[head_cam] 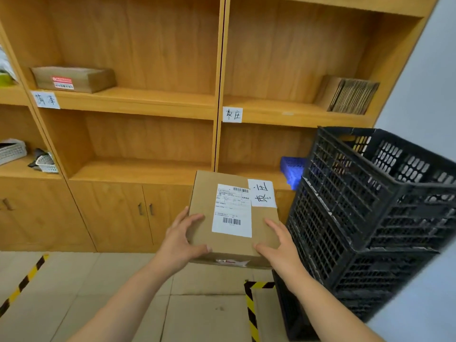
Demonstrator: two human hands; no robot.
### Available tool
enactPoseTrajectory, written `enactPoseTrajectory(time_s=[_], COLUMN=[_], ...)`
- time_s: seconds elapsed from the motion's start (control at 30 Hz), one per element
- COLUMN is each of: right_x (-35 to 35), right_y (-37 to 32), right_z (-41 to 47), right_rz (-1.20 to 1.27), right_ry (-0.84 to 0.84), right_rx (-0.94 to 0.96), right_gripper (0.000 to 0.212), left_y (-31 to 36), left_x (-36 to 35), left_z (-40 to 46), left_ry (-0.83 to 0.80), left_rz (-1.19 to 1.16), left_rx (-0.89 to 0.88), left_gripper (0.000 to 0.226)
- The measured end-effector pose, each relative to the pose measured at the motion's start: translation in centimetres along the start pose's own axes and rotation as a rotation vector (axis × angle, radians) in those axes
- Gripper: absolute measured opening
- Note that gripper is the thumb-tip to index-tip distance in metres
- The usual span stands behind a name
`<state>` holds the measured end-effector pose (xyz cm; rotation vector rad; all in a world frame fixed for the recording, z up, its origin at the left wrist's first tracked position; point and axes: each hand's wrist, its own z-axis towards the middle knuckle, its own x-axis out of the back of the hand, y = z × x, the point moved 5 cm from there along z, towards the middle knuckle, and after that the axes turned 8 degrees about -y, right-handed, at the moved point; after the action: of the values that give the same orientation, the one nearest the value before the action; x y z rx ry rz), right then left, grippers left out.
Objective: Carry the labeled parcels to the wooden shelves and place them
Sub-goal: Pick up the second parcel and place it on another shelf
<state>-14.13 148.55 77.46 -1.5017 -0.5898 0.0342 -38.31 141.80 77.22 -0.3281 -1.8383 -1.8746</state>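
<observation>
Parcel, brown cardboard w/ printed shipping label on top & a handwritten white slip at its far right corner, held in mid-air betw. both hands, in front of wooden shelves, above tiled floor. Far left of grip: white mesh baskets on a side shelf. Up & left of grip: flat carton lying on a shelf board, handwritten tag stuck on the board edge below it. Left hand clamped on parcel's left edge, thumb on top, fingers wrapped round the side. Above grip: 2nd handwritten tag on the right-hand shelf edge. Right hand pressed on parcel's right near corner, fingers spread over top. Just right of grip: stacked black crates, blue basket behind them; up & right, upright cardboard bundle on shelf.
</observation>
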Motion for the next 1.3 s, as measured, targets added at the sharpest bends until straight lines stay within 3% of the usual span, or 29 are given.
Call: enactPoseTrajectory(time_s=[0.47, 0.77, 1.1, 1.3], right_x=[4.7, 7.3, 12.1, 15.8], right_y=[-3.6, -7.4, -11.4, -13.6], right_z=[20.6, 32.6, 43.6, 50.6], right_rz=[-0.031, -0.076, -0.118, -0.174], right_ry=[0.198, 0.319, 0.314, 0.232], right_rx=[0.026, 0.12, 0.286, 0.357], right_gripper=[0.065, 0.065, 0.068, 0.073], left_y=[1.1, 3.8, 7.5, 9.7], left_x=[2.6, 5.7, 7.0, 6.5], left_z=[25.0, 38.5, 49.0, 54.3], left_ry=[-0.131, -0.081, 0.025, 0.077], left_rz=[0.006, -0.021, 0.065, 0.059], left_rx=[-0.167, -0.304, -0.377, -0.319], left_gripper=[0.081, 0.076, 0.076, 0.086])
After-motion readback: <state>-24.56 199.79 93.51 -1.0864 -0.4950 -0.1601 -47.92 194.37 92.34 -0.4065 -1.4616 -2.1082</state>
